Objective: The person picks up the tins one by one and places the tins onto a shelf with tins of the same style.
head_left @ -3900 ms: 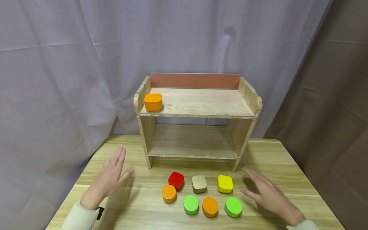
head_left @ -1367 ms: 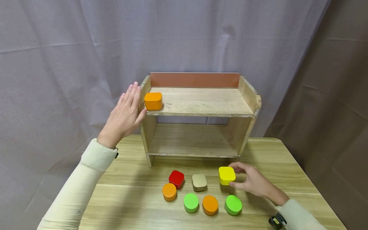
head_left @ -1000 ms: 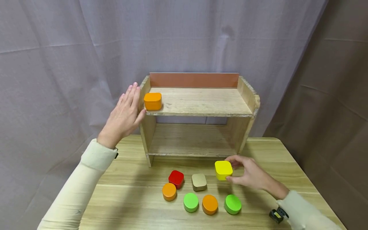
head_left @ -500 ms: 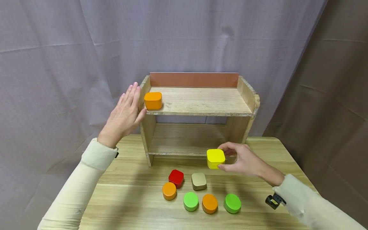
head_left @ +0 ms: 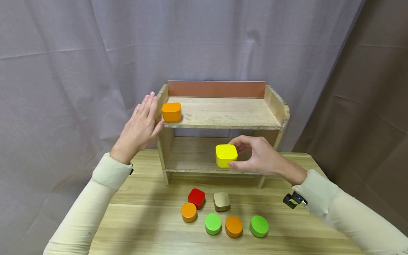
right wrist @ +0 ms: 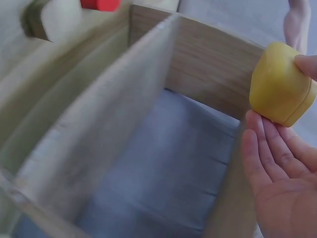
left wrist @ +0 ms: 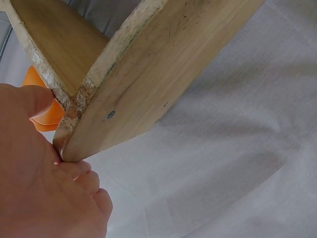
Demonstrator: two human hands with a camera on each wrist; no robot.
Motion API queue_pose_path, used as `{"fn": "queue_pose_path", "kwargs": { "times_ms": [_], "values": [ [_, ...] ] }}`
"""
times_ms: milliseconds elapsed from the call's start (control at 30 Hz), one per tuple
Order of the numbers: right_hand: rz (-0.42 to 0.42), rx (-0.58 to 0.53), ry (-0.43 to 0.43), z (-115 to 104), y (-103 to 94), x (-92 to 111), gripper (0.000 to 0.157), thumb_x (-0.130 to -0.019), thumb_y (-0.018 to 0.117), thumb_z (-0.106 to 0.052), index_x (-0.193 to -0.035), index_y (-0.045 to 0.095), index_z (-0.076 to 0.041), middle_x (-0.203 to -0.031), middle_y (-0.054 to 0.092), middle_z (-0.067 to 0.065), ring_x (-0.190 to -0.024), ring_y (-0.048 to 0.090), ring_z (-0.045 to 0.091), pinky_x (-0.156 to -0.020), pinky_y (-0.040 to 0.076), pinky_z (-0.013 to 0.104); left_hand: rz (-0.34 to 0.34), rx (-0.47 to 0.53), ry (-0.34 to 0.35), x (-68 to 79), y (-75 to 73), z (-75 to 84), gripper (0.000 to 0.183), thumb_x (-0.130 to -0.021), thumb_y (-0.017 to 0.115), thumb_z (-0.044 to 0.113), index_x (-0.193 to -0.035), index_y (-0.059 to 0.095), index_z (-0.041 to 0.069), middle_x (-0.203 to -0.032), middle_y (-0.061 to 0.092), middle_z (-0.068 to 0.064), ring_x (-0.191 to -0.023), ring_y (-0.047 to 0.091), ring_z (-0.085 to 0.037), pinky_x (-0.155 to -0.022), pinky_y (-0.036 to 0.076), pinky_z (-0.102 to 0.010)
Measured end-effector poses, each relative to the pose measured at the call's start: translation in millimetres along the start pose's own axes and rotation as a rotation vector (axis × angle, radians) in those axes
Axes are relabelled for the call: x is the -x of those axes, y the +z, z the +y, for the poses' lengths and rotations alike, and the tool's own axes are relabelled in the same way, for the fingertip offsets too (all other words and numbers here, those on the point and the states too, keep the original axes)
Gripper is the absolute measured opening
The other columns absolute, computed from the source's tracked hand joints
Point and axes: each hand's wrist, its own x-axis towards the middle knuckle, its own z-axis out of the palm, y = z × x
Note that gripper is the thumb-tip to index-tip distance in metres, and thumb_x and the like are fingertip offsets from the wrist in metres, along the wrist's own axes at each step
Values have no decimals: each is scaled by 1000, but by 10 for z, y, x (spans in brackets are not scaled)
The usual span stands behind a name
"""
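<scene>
My right hand (head_left: 264,156) pinches a yellow rounded-square box (head_left: 225,156) between thumb and fingers. The box is held up in the air in front of the lower level of a small wooden shelf (head_left: 226,113). In the right wrist view the same yellow box (right wrist: 280,84) rests against my fingertips, with the thumb on its side. My left hand (head_left: 137,129) lies with straight fingers against the shelf's left side panel. The left wrist view has its thumb at the front edge of the panel (left wrist: 124,99). An orange rounded-square box (head_left: 171,112) stands on the top level, at its left end.
Before the shelf, on the wooden table (head_left: 127,219), lie a red box (head_left: 196,198), a beige box (head_left: 221,202), two orange round boxes (head_left: 189,212) and two green round boxes (head_left: 213,224). Grey curtains (head_left: 207,42) hang behind; a brown one (head_left: 363,106) is at right.
My left hand rose from over the table to the shelf's left side and stayed there. My right hand took the yellow box off the table and carried it up and leftward toward the shelf.
</scene>
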Motion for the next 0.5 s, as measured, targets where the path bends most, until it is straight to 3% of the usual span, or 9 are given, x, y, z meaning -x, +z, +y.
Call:
{"fn": "queue_pose_path", "kwargs": {
  "times_ms": [500],
  "values": [
    [38,-25,11,-302,-267,-692,50,-82,90,-21,-124,71,-3,-111,77,10,-98,76,22,-93,65,40,2,-4,-2,2,-12,6,77,-111,45,34,-168,9,-3,-179,5,-20,-166,11,-39,-134,17,-58]
  ]
}}
